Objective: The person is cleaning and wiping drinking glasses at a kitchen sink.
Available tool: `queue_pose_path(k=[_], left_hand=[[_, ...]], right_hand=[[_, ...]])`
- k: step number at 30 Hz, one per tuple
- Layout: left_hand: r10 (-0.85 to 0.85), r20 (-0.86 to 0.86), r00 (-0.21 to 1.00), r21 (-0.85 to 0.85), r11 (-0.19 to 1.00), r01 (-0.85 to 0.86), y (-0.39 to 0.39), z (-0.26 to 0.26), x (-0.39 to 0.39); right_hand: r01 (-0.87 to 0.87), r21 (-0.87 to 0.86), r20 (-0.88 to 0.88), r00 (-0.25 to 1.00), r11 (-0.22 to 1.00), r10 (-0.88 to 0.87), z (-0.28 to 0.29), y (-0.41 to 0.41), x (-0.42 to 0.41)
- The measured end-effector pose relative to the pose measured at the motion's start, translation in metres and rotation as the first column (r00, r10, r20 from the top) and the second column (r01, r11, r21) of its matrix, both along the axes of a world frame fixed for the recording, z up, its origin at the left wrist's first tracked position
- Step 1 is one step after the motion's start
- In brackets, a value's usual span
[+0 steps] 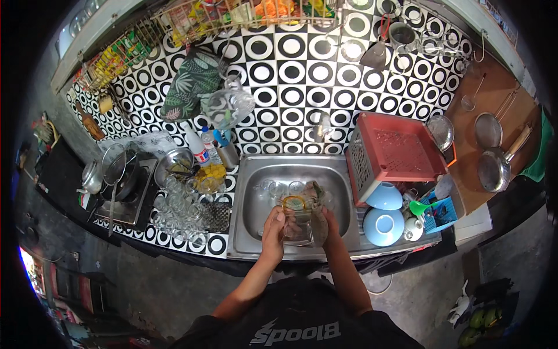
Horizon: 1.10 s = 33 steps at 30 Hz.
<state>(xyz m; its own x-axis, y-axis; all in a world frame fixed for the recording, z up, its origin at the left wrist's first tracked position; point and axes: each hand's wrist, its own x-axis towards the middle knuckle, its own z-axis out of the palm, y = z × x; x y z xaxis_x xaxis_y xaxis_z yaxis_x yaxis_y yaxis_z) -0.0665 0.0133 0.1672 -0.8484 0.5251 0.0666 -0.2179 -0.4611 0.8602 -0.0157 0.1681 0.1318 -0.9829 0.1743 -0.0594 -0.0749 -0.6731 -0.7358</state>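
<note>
My left hand grips the side of a clear glass jar with a yellow-orange rim, held above the front part of the stainless steel sink. Against the jar's other side, my right hand holds a greyish-brown cloth, which hides most of those fingers. Several clear drinking glasses lie in the basin behind the jar, partly covered by it and the cloth.
Clear glasses crowd the tiled counter to the left, near a gas stove with a pan. Right of the sink stand a red plastic rack, light blue bowls and a blue basket. A transparent pitcher hangs on the wall.
</note>
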Motion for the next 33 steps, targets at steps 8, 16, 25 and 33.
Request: queue_pose_path(k=[8,16,25,33], left_hand=[[0.261,-0.1,0.96,-0.185,0.943,-0.276,0.07,-0.007,0.015],[0.078,-0.158,0.984,-0.218,0.97,-0.112,0.114,-0.02,0.033],[-0.09,-0.219,0.972,-0.355,0.935,0.006,0.117,-0.019,0.066],[0.203,-0.313,0.928,-0.433,0.839,-0.33,0.093,-0.025,0.053]], right_hand=[[0.442,0.487,-0.333,0.891,0.753,-0.308,0.023,0.02,0.034],[0.521,0.811,-0.483,0.853,0.267,-0.197,0.054,0.065,0.068],[0.154,-0.306,-0.134,0.97,0.939,-0.202,-0.04,0.081,0.083],[0.371,0.5,-0.149,0.927,0.783,-0.344,0.022,0.052,0.082]])
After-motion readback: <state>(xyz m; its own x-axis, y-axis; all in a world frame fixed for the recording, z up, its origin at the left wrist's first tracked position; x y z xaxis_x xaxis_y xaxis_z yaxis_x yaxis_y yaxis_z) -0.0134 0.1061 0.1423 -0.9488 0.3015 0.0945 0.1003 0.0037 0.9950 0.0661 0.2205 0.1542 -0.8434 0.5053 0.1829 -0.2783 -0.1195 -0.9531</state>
